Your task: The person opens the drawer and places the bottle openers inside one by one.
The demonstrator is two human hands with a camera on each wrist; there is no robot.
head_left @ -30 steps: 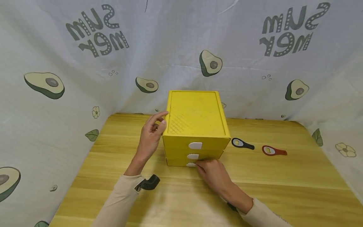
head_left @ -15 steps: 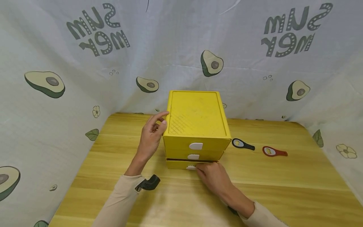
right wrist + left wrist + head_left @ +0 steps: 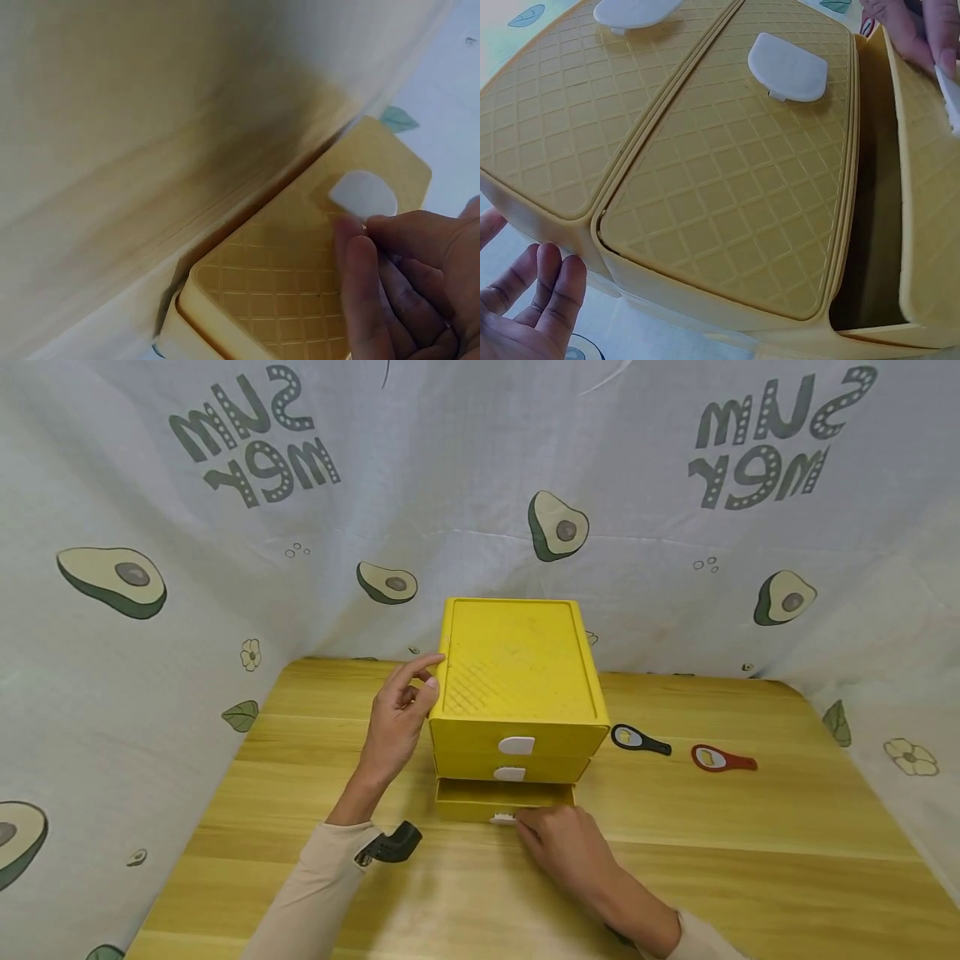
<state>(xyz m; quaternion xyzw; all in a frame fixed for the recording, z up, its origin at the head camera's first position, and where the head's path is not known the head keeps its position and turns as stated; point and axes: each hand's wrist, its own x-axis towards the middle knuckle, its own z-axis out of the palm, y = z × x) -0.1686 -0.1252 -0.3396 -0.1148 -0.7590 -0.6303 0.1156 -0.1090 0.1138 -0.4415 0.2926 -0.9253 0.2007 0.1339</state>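
A yellow three-drawer desktop organizer [image 3: 517,660] stands on the wooden table. Its bottom drawer [image 3: 461,811] is pulled partway out, and the left wrist view shows a dark gap [image 3: 874,217] behind its front. At the white pull tab [image 3: 367,193] of that drawer, my right hand [image 3: 573,852] pinches with thumb and finger. My left hand [image 3: 397,714] rests its fingertips against the organizer's left side near the top edge, fingers loosely bent. The middle and top drawers, each with a white tab [image 3: 789,67], are closed.
To the organizer's right lie a black-handled bottle opener [image 3: 640,740] and a red one [image 3: 723,758]. A pale curtain [image 3: 465,485] printed with avocados hangs behind and along both sides of the table [image 3: 750,877].
The bottom drawer has slid out toward the person, from closed to partway open, with my right hand moving along on its tab. The left hand has stayed in place.
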